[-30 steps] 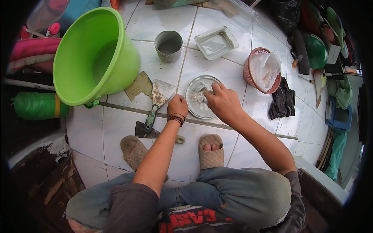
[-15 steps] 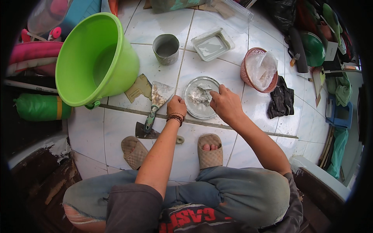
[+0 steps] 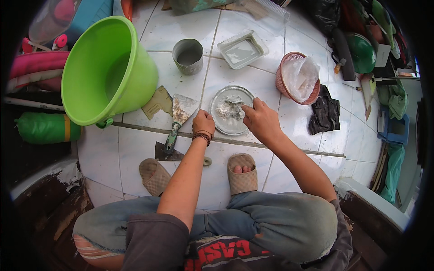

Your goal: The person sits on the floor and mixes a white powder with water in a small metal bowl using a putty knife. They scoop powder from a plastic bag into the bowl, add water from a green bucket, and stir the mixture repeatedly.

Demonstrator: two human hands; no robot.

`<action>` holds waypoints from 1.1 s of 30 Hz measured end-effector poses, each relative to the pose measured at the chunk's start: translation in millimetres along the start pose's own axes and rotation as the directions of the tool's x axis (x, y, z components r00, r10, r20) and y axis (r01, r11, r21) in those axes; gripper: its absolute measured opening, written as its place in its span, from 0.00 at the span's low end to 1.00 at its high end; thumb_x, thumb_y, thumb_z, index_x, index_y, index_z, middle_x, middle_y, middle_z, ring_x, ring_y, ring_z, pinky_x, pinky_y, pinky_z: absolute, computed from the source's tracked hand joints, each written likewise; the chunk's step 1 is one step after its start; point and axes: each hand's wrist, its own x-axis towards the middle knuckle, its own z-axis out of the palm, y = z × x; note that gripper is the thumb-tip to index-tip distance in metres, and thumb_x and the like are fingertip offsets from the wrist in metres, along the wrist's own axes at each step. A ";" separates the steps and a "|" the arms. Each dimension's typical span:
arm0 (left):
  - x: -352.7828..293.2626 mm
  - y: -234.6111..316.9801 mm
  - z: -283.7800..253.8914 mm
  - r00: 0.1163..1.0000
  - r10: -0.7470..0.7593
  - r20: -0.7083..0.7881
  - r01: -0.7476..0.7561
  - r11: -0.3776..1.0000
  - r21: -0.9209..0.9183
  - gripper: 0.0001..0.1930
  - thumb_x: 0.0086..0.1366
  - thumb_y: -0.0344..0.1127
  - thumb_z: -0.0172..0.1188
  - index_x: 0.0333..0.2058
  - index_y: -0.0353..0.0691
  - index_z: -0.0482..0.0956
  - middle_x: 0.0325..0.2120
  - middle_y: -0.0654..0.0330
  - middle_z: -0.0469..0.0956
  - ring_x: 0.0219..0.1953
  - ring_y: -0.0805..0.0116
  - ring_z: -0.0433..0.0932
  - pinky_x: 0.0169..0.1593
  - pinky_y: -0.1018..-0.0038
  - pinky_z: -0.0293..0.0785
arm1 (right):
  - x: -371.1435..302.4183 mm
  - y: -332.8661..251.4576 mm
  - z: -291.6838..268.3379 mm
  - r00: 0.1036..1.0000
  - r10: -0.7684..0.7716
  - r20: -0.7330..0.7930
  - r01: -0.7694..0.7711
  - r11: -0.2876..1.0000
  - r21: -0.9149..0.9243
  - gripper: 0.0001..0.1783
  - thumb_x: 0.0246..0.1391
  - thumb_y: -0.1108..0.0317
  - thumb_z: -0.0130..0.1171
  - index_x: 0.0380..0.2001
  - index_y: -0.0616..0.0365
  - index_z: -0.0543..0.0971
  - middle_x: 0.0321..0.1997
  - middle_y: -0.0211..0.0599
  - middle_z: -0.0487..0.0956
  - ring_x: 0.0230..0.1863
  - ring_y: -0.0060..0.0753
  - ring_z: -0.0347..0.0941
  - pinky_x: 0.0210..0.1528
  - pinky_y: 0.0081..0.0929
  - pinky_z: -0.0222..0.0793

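A round, shallow clear dish (image 3: 220, 128) lies on the floor tiles, smeared with white and grey paste (image 3: 227, 111). My left hand (image 3: 203, 123) is closed at the dish's left rim, thumb and fingers pinched against it. My right hand (image 3: 263, 121) is closed round a small tool with a flat, paste-covered end (image 3: 233, 100), which rests in the paste; my fingers hide most of its handle. Left of the dish lies a wide putty knife (image 3: 174, 128) with a dirty blade and green-black handle. Its handle crosses a dark-bladed scraper (image 3: 167, 152).
A large green bucket (image 3: 142, 77) stands at left, beside a torn piece of card (image 3: 158, 105). Farther back are a grey cup (image 3: 187, 58) and a rectangular tray (image 3: 243, 49). A pink basket (image 3: 285, 81) with a plastic bag and a black plastic sheet (image 3: 324, 115) are at right.
The whole view has shifted slightly, so things sit a little farther left. The tool's end has moved only slightly in the paste; both hands keep their grip.
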 end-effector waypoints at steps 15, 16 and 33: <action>-15.4 22.8 -11.3 0.997 -0.075 0.006 0.075 0.996 -0.053 0.07 0.65 0.33 0.56 0.34 0.34 0.77 0.24 0.49 0.81 0.24 0.54 0.82 0.31 0.61 0.78 | -82.8 -4.1 11.1 0.984 0.152 -0.087 -0.143 0.984 0.104 0.19 0.44 0.72 0.64 0.44 0.52 0.81 0.33 0.37 0.69 0.33 0.39 0.73 0.27 0.36 0.72; -6.3 8.8 -5.9 1.000 -0.017 -0.027 0.016 1.000 -0.027 0.07 0.65 0.33 0.56 0.34 0.34 0.76 0.23 0.49 0.81 0.21 0.55 0.81 0.28 0.62 0.77 | -82.3 -5.3 5.2 0.985 0.147 -0.086 -0.137 0.985 0.107 0.20 0.44 0.72 0.64 0.44 0.52 0.81 0.33 0.37 0.69 0.34 0.39 0.73 0.27 0.36 0.72; 12.2 5.6 -8.4 0.996 0.068 -0.052 -0.061 0.991 0.118 0.08 0.63 0.35 0.57 0.35 0.37 0.78 0.30 0.48 0.82 0.37 0.47 0.81 0.42 0.58 0.77 | -52.9 13.8 -13.4 0.984 0.059 -0.168 -0.035 0.989 0.141 0.18 0.41 0.74 0.64 0.40 0.50 0.83 0.34 0.36 0.70 0.35 0.38 0.73 0.28 0.35 0.73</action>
